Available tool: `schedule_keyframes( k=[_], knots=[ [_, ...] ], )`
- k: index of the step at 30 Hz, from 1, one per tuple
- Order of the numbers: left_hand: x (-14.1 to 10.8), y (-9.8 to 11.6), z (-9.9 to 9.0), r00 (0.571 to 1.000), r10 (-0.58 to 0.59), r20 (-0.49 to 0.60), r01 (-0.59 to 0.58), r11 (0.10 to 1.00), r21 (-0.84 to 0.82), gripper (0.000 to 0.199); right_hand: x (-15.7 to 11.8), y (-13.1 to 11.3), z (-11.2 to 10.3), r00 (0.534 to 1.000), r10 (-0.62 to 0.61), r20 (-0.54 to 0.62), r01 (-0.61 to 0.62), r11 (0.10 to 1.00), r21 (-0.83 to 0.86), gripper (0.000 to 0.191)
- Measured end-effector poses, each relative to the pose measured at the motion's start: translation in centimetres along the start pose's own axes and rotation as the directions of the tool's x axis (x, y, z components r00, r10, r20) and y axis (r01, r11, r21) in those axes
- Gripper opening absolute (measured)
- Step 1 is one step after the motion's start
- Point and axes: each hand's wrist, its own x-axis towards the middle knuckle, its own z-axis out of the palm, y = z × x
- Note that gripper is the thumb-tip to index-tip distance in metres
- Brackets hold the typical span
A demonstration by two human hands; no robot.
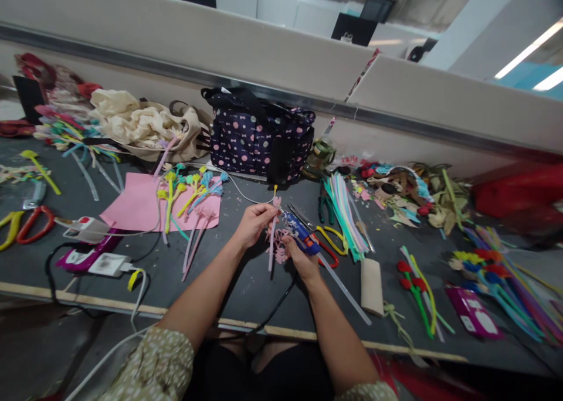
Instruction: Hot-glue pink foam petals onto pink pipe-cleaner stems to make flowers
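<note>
My left hand [257, 222] pinches a pale pink pipe-cleaner stem [272, 248] near its top, where a small pink flower head [277, 203] shows. My right hand [302, 260] is closed on a blue hot glue gun [301, 231], its nozzle pointing toward the fingers of my left hand. A long clear glue stick [345, 289] runs out of the gun's back end. Pink flower pieces [280, 250] show between my hands, partly hidden by my right fingers; I cannot tell whether they touch the hand.
Right of the gun lie red-and-yellow-handled scissors [333, 241], dark pliers [326, 204] and bundled pipe cleaners [345, 213]. Pink paper [132, 204] bears finished flowers at left. A polka-dot bag [241, 140] stands behind. A white cable [141, 298] crosses the table's front edge [290, 332].
</note>
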Motion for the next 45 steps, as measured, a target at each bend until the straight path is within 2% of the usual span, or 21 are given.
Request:
schedule_keyframes(
  k=[8,28,36,45],
  knots=[
    [0.0,0.2,0.2,1.0,-0.005,-0.013,0.005,1.0,-0.011,0.035,-0.1,-0.2,0.3,0.999,-0.01,-0.035,0.01,1.0,0.0,0.04],
    [0.0,0.1,0.2,1.0,-0.004,-0.015,0.004,1.0,0.006,0.037,0.1,-0.2,-0.1,1.0,0.008,0.029,-0.007,0.999,-0.033,0.037],
    [0.1,0.0,0.0,0.999,0.039,0.002,-0.039,0.999,0.015,0.033,0.0,-0.9,0.3,0.999,0.033,0.001,-0.033,0.999,0.002,0.038],
    [0.2,-0.1,-0.2,0.992,0.126,0.01,-0.127,0.989,0.078,0.03,0.0,-0.3,0.2,1.0,0.028,-0.011,-0.029,0.999,-0.037,0.04]
  ],
)
